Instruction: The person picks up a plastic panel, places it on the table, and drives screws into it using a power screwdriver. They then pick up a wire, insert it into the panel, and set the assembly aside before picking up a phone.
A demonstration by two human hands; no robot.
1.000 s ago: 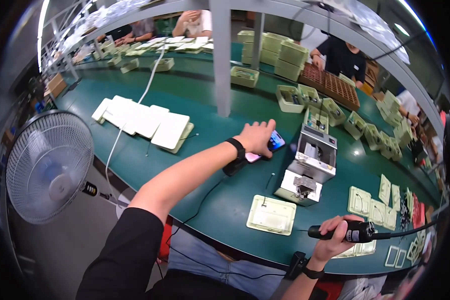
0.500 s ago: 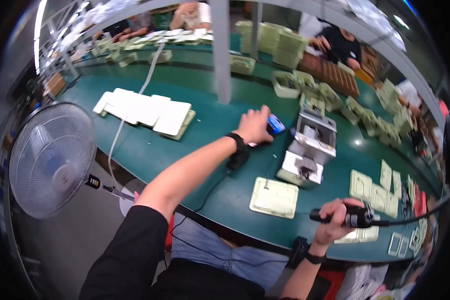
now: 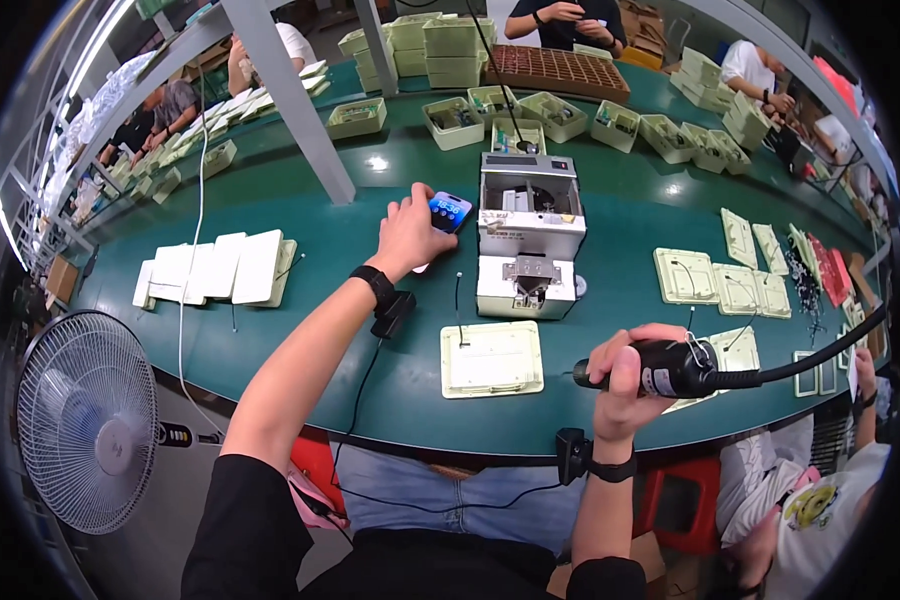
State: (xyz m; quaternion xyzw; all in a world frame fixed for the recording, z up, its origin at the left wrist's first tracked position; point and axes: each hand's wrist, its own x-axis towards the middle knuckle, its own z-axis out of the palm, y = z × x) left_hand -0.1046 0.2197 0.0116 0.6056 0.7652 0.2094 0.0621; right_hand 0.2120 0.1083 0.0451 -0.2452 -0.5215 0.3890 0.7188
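Note:
My left hand (image 3: 407, 234) reaches out over the table, its fingers and thumb around the edges of a phone (image 3: 452, 210) with a lit screen. A black band and a small black box sit on that wrist. In my right hand (image 3: 618, 398) is a black electric screwdriver (image 3: 675, 368), held sideways with its thin bit pointing left and a thick cord running off to the right. Between the two hands, a pale cream plastic panel (image 3: 492, 372) lies flat with a short wire on it. Behind the panel stands a grey-white screw feeder (image 3: 530, 235).
Overlapping cream panels (image 3: 210, 270) lie at left; more panels (image 3: 685, 277) with wires lie at right. Open bins (image 3: 454, 125) and a brown divided tray (image 3: 555, 72) stand farther back. A fan (image 3: 88, 420) is at left, a metal post (image 3: 290, 100) rises ahead, and co-workers sit around.
The view has swung to the right, so the table looks straighter. My left hand remains at the phone, and my right hand still holds the screwdriver beside the panel.

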